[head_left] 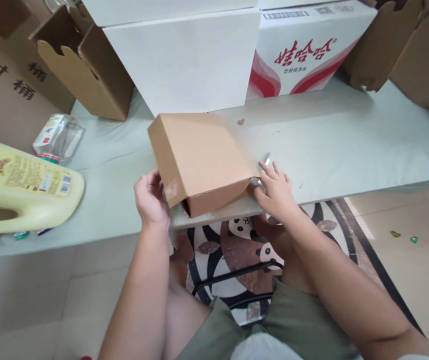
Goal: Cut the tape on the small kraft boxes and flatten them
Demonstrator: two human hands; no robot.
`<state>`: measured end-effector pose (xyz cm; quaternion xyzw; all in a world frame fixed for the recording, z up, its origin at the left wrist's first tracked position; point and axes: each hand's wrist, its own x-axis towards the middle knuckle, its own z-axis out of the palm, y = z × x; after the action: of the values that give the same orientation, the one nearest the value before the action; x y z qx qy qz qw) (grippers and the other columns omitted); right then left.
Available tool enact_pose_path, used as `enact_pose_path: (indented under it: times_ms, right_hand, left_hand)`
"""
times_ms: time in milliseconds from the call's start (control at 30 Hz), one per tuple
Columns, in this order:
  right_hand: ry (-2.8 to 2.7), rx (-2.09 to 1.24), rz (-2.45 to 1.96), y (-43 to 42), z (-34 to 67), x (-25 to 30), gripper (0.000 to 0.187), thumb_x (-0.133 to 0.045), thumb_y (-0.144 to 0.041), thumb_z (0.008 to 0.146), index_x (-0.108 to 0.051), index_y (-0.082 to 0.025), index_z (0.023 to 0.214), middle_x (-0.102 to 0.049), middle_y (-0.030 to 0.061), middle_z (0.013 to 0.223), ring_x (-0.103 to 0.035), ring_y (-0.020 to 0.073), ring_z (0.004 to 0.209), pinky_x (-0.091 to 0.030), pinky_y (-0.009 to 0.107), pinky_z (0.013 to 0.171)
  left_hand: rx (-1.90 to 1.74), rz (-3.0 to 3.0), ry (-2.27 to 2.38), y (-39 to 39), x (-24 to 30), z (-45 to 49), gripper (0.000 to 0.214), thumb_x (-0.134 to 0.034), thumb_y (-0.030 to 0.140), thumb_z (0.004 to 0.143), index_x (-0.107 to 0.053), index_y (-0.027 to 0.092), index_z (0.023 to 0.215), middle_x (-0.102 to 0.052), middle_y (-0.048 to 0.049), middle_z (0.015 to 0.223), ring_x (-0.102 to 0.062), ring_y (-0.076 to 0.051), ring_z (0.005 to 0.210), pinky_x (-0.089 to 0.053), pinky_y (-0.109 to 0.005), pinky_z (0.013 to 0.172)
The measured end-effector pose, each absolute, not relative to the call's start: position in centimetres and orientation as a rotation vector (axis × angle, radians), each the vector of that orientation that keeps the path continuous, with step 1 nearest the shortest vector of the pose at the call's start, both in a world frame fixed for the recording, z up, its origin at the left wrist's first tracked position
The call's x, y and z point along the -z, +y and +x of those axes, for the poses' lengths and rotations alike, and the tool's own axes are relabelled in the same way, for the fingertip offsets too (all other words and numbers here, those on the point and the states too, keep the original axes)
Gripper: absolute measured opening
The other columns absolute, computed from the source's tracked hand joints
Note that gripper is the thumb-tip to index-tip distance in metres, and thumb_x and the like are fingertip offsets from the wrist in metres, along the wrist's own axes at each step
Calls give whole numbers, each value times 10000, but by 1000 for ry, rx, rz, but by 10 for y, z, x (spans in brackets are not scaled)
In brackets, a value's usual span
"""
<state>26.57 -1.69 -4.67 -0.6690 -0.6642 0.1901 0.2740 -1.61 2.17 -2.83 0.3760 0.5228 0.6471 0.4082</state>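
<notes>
Nearest the camera, in the head view: olive shorts and a pale shirt hem, with bare forearms stretched toward the front edge of the counter. Around the middle of that edge, a plain brown cardboard box, set askew, smooth face up, a flap out of line at its near left corner. Left hand at the box's left side, fingers curled in beside that flap; impossible to tell whether gripping or only touching. Right hand open, fingers spread, just at the box's near right corner, beside a thin pale object partly hidden by the fingers. Beyond the box, a small brown scrap. Toward the counter's far edge, a plain white box next to a white box with red lettering, and to their left an open-topped carton. Near the front edge at the left end, a yellow jug lying on its side, with a clear bottle behind. Below the counter, a panda-patterned surface.
</notes>
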Motion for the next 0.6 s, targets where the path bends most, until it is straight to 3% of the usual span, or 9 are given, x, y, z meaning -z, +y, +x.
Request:
enact_pose_path:
  times_ms: [100,200,300,433,600]
  right_hand:
    - [-1786,-673,-1582,-18,258,39,349,-546,-221,815,-735,-242,1107,-646,116,1493,-444,438,1520,-294,764,1233]
    - [-1671,-892,-1361,-21,253,35,408,-556,-283,837,-684,-242,1222,-731,120,1330,-634,357,1324,-466,636,1167]
    - [-1564,-952,-1325,-25,250,37,418,-639,-417,867,-659,-228,1240,-752,129,1225,-659,347,1265,-504,598,1124]
    - [-1487,-853,-1368,-24,248,43,455,-721,-460,840,-641,-221,1219,-728,126,1191,-672,324,1191,-506,578,1109]
    - [-1372,-782,-1403,-21,248,45,470,-747,-483,829,-607,-223,1195,-714,94,1079,-682,253,921,-600,469,855]
  left_hand:
    - [-1562,721,1224,21,23,-21,496,-621,681,745,-739,212,860,-731,-74,833,-716,-250,838,-591,-374,768]
    - [-1599,760,1273,18,17,-21,283,-789,441,638,-730,221,805,-733,-33,807,-652,-177,709,-529,-289,649]
    - [-1659,789,1283,18,16,-20,202,-754,310,640,-734,205,811,-708,-12,768,-619,-144,649,-486,-263,606]
    - [-1778,748,1164,20,19,-21,236,-695,431,738,-707,212,825,-692,-16,789,-648,-167,710,-514,-290,655]
    - [-1724,832,1160,17,21,-19,352,-736,548,769,-709,217,883,-726,-43,880,-692,-208,821,-534,-306,712]
